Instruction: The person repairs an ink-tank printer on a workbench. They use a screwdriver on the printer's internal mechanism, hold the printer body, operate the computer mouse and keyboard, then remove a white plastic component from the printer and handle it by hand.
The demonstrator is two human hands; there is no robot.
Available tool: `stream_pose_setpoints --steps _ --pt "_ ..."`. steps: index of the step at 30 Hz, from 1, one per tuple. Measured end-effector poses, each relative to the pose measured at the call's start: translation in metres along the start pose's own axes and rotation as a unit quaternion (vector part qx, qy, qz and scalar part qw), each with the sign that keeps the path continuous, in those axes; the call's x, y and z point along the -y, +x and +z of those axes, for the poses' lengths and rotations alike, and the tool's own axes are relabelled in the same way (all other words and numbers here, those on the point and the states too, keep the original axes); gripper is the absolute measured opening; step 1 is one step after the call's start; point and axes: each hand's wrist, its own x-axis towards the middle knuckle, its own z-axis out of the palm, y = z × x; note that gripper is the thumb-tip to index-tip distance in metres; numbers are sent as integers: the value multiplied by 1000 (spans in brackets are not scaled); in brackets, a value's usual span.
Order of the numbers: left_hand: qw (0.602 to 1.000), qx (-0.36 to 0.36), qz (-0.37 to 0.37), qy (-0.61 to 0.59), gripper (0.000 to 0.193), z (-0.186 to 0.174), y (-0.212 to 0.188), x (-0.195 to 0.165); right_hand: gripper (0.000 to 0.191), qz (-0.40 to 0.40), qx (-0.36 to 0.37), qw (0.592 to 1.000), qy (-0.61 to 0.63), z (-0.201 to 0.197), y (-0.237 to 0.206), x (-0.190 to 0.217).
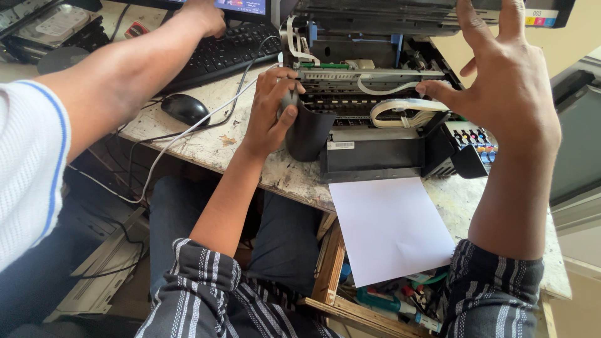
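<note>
Left hand (270, 112) gripping one opened printer (369, 134), right hand (501, 81) spread above, one paper sheet (388, 228)

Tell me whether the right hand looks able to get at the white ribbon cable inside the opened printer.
Probably yes: the right hand hangs open just above the ribbon cable, its thumb near it, and the printer's lid is up, leaving nothing between.

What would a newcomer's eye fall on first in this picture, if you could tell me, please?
The opened printer in the middle of the worn table, its white ribbon cables exposed. The left hand grips its dark left corner, while the right hand hovers spread above its right side, thumb by a cable. A white sheet lies over the table's near edge, and another person's arm reaches towards the keyboard.
</note>
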Motion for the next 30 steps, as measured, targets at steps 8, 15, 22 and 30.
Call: stream_pose_setpoints --steps 8,15,22,30 --pt "1000 5 -17 -1 71 0 0 0 101 -5 -4 1000 -6 1 1 0" --pt "1000 4 -17 5 71 -1 0 0 101 -1 -3 1000 19 0 2 0" --pt "1000 1 -12 1 69 -1 -1 0 104 -7 -5 1000 16 -1 3 2" --pt "1000 -3 -6 1 67 -1 0 0 112 13 7 998 57 0 6 3"
